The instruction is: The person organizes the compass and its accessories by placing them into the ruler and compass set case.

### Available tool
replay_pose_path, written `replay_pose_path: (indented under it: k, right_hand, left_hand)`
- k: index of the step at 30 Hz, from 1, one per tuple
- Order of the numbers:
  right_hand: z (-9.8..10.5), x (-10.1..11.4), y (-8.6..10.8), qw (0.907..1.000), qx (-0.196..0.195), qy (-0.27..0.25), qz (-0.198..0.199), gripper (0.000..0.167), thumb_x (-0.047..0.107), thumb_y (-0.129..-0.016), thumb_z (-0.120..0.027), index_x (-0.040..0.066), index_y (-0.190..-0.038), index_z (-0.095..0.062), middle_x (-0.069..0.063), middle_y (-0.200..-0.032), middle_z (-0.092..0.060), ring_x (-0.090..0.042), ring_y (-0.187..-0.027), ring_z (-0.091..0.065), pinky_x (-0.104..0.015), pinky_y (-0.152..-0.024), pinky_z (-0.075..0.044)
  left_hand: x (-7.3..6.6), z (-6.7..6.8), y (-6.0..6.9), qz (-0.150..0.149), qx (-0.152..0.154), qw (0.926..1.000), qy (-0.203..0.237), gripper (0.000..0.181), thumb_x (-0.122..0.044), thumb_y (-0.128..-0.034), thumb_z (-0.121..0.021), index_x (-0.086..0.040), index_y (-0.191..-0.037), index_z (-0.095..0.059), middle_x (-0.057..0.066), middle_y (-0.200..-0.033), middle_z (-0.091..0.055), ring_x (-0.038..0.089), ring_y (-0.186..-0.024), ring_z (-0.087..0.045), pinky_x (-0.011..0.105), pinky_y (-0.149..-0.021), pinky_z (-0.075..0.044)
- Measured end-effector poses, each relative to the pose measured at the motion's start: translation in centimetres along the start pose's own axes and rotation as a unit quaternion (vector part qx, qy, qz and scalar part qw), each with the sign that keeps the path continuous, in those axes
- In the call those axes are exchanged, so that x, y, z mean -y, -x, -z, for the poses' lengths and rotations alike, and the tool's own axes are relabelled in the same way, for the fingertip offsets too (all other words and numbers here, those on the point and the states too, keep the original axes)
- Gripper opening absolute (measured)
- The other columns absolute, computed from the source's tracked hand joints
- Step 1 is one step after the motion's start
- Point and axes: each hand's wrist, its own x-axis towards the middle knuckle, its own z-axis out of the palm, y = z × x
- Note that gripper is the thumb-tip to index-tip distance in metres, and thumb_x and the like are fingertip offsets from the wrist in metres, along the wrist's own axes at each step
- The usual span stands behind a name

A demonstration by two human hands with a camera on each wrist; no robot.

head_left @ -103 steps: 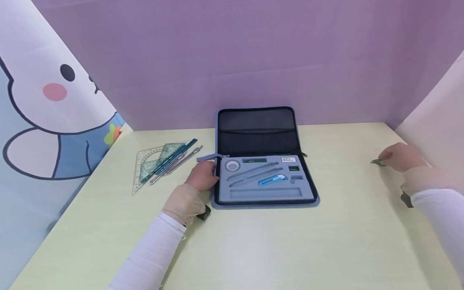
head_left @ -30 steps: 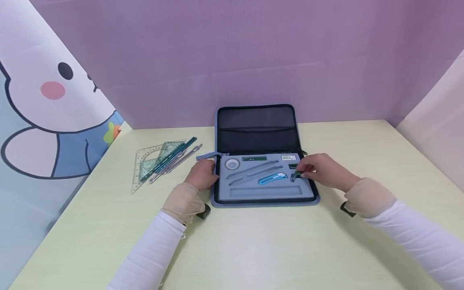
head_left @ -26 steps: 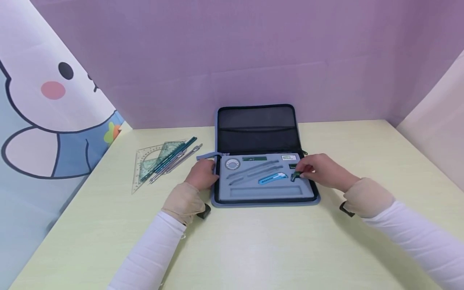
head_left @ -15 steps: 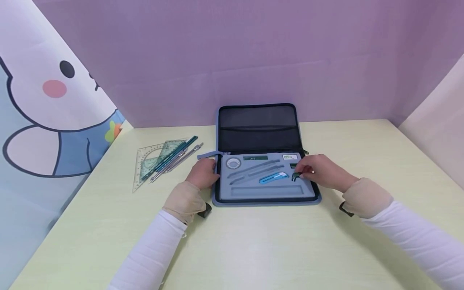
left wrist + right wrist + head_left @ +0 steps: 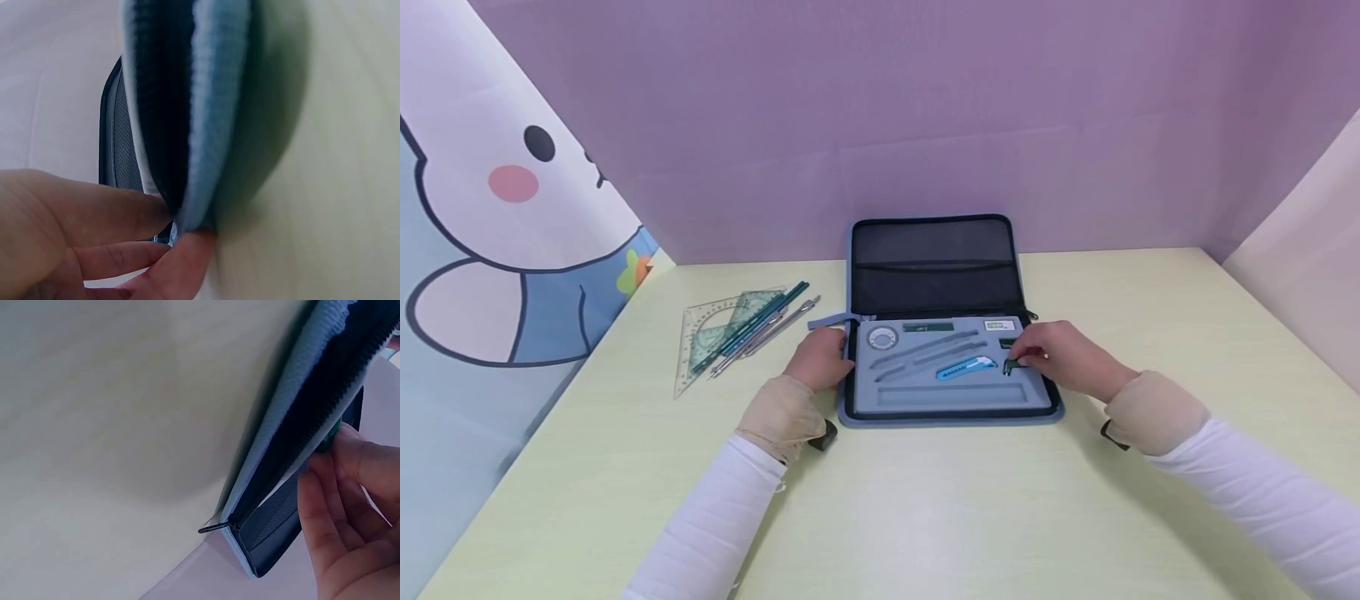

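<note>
Presently, the pale table (image 5: pixel 925 517) bears one zip case (image 5: pixel 932 292), open, its lid at the back. At the case's left edge the left hand (image 5: pixel 820 360) has thumb and fingers closed on the border. Over its right side is the right hand (image 5: pixel 1063 358), thumb and fingertips pinched together on a small green piece.

Left of the case lie a clear triangle (image 5: pixel 694 317) and a green triangle (image 5: pixel 748 308), with pencils (image 5: pixel 775 312) and metal compasses (image 5: pixel 778 328) across or beside them; these are judged outstanding. Inside the case, the long front slot (image 5: pixel 951 394) and slanted slots (image 5: pixel 925 350) are unfilled.

Judged done, within the case: blue knife (image 5: pixel 966 368), green box (image 5: pixel 928 327), round disc (image 5: pixel 882 337), and white eraser (image 5: pixel 999 326).

Finally, the small green piece (image 5: pixel 1011 365) is at the case's right-hand slot, right of the knife; whether it is fully seated cannot be told.
</note>
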Motion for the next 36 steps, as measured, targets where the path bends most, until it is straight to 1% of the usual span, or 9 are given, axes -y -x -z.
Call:
replay_pose_path:
  k: [4, 11, 16, 23, 26, 30, 33, 36]
  right_hand:
    - [-0.2, 0.2, 0.0, 0.9999, -0.01, 0.01, -0.004, 0.021, -0.016, -0.077, -0.064, 0.0, -0.086, -0.072, -0.011, -0.09, -0.069, -0.028, -0.087, -0.064, -0.041, -0.076, -0.053]
    - [-0.4, 0.3, -0.1, 0.9995, -0.023, 0.022, -0.001, 0.021, -0.018, -0.076, -0.063, 0.0, -0.082, -0.072, -0.009, -0.085, -0.069, -0.025, -0.081, -0.065, -0.038, -0.072, -0.054]
    - [-0.5, 0.3, -0.2, 0.9993, -0.022, 0.029, -0.004, 0.021, -0.018, -0.075, -0.063, 0.0, -0.081, -0.071, -0.008, -0.084, -0.068, -0.025, -0.08, -0.064, -0.038, -0.072, -0.054]
    - [-0.5, 0.5, -0.2, 0.9992, -0.017, 0.037, -0.004, 0.021, -0.019, -0.075, -0.062, 0.0, -0.08, -0.071, -0.008, -0.083, -0.068, -0.025, -0.08, -0.064, -0.038, -0.072, -0.054]
    - [-0.6, 0.5, -0.1, 0.9992, -0.02, 0.034, -0.001, 0.021, -0.019, -0.075, -0.062, 0.0, -0.08, -0.07, -0.008, -0.083, -0.068, -0.026, -0.081, -0.064, -0.038, -0.072, -0.054]
    - [-0.4, 0.2, -0.1, 0.9996, -0.01, 0.026, -0.002, 0.02, -0.016, -0.076, -0.064, 0.001, -0.082, -0.07, -0.008, -0.086, -0.068, -0.026, -0.083, -0.064, -0.038, -0.073, -0.053]
    - [0.0, -0.2, -0.1, 0.9999, -0.001, 0.006, -0.009, 0.018, -0.013, -0.078, -0.065, 0.003, -0.085, -0.071, -0.008, -0.089, -0.069, -0.024, -0.083, -0.063, -0.037, -0.072, -0.053]
    - [0.8, -0.4, -0.1, 0.9994, -0.004, -0.024, -0.024, 0.016, -0.01, -0.079, -0.065, 0.003, -0.087, -0.071, -0.009, -0.09, -0.07, -0.023, -0.082, -0.064, -0.037, -0.073, -0.054]
  left_hand:
    - [0.0, 0.0, 0.0, 0.0, 0.0, 1.0, -0.001, 0.011, -0.007, -0.0836, -0.064, 0.003, -0.088, -0.063, 0.01, -0.075, -0.061, 0.024, -0.069, -0.057, 0.035, -0.069, -0.048]
    - [0.0, 0.1, 0.0, 0.004, 0.004, 1.0, 0.002, 0.01, -0.007, -0.0841, -0.063, 0.002, -0.089, -0.063, 0.01, -0.074, -0.061, 0.023, -0.069, -0.057, 0.035, -0.068, -0.048]
    - [-0.1, 0.0, 0.1, 0.006, 0.004, 0.9999, 0.008, 0.012, -0.006, -0.0843, -0.063, 0.003, -0.092, -0.063, 0.01, -0.075, -0.061, 0.022, -0.068, -0.057, 0.034, -0.067, -0.048]
    - [0.0, 0.0, 0.0, 0.008, 0.007, 0.9998, 0.018, 0.01, -0.005, -0.084, -0.063, 0.002, -0.09, -0.063, 0.009, -0.072, -0.06, 0.021, -0.064, -0.057, 0.032, -0.064, -0.048]
    - [0.0, 0.0, 0.0, 0.004, 0.007, 0.9998, 0.016, 0.009, -0.005, -0.0833, -0.063, 0.002, -0.088, -0.063, 0.008, -0.071, -0.06, 0.021, -0.064, -0.057, 0.032, -0.064, -0.048]
    - [0.0, 0.0, 0.0, -0.001, 0.006, 0.9999, 0.015, 0.008, -0.005, -0.0825, -0.063, 0.002, -0.086, -0.062, 0.009, -0.07, -0.059, 0.021, -0.063, -0.057, 0.032, -0.064, -0.048]
    - [0.0, 0.0, 0.1, -0.001, 0.005, 0.9998, 0.017, 0.007, -0.005, -0.0824, -0.063, 0.002, -0.085, -0.062, 0.008, -0.069, -0.059, 0.021, -0.061, -0.056, 0.031, -0.062, -0.047]
    - [0.1, 0.1, 0.0, -0.004, 0.002, 0.9999, 0.016, 0.007, -0.004, -0.0821, -0.063, 0.002, -0.084, -0.062, 0.008, -0.067, -0.058, 0.02, -0.059, -0.056, 0.031, -0.061, -0.047]
